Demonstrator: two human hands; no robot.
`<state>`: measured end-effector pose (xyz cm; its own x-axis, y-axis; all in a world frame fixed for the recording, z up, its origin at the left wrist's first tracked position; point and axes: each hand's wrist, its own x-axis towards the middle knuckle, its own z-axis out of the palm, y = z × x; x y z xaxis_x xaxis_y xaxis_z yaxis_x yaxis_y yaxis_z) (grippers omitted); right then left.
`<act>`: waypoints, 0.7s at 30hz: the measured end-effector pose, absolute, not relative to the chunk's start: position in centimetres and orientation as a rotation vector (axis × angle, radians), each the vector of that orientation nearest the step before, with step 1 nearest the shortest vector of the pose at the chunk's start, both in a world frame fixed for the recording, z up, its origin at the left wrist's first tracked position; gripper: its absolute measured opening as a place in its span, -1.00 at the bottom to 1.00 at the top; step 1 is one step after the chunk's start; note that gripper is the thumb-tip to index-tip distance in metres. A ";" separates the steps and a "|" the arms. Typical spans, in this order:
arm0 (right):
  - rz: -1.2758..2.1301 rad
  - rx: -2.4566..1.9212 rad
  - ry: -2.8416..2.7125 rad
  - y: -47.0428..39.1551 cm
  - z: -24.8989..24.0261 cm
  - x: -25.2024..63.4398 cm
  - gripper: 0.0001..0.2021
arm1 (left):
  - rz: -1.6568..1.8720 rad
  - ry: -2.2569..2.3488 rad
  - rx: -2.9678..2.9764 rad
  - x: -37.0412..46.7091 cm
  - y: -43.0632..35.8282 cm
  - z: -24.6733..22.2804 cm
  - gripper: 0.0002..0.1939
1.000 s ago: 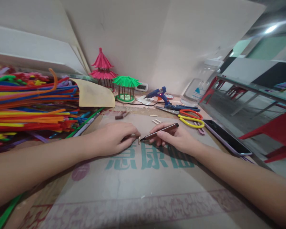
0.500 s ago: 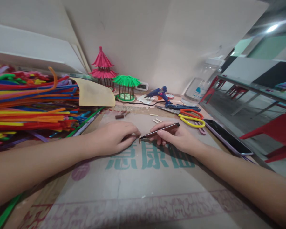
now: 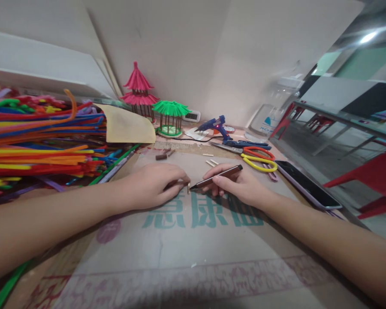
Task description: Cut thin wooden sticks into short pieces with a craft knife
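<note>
My right hand (image 3: 230, 182) is closed around a brown marker pen (image 3: 220, 176), its dark tip pointing left. Right at that tip is a short thin stick (image 3: 188, 188), partly brown and partly pale. The fingertips of my left hand (image 3: 162, 184) pinch the stick's upper end. Both hands rest low over a printed plastic sheet (image 3: 167, 249). Beyond my right hand lie pale little sticks (image 3: 212, 162). The brown marker cap (image 3: 161, 157) lies past my left hand, with dark brown pieces beside it.
Bundles of coloured pipe cleaners (image 3: 41, 133) fill the left side. Behind stand a pink pagoda model (image 3: 137, 92), a green-roofed pavilion model (image 3: 170, 118) and a blue glue gun (image 3: 214, 124). Scissors (image 3: 257, 159), a phone (image 3: 309, 184) and a clear plastic jug (image 3: 270, 111) are at right.
The marker tip has shifted very slightly at the stick. Both hands otherwise keep their places.
</note>
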<state>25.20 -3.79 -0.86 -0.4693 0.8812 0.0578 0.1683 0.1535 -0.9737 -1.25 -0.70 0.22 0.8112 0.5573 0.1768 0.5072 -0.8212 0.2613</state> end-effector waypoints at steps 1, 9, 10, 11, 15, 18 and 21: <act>1.366 -1.001 -1.765 -3.8 -0.9 25.2 -0.78 | 0.365 0.829 2.794 -1.3 -0.7 0.2 -0.76; 1.375 -1.022 -1.763 -3.8 -0.9 25.2 -0.77 | 0.348 0.838 2.787 -1.2 -0.7 0.2 -0.75; 1.374 -1.023 -1.763 -3.9 -0.9 25.2 -0.77 | 0.349 0.835 2.785 -1.2 -0.7 0.2 -0.75; 1.369 -1.024 -1.763 -3.9 -0.8 25.2 -0.76 | 0.351 0.833 2.783 -1.2 -0.7 0.2 -0.75; 1.339 -1.029 -1.777 -4.0 -0.7 25.1 -0.74 | 0.352 0.833 2.775 -1.2 -0.7 0.3 -0.73; 1.336 -1.048 -1.784 -3.9 -0.7 25.2 -0.72 | 0.359 0.826 2.778 -1.3 -0.7 0.3 -0.73; 1.346 -1.054 -1.784 -3.9 -0.8 25.2 -0.72 | 0.372 0.824 2.777 -1.2 -0.7 0.3 -0.74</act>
<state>25.22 -3.93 -0.80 -0.4589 0.8878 0.0345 0.2104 0.1463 -0.9666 -1.25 -0.73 0.28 0.8107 0.5579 0.1775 0.5019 -0.8184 0.2799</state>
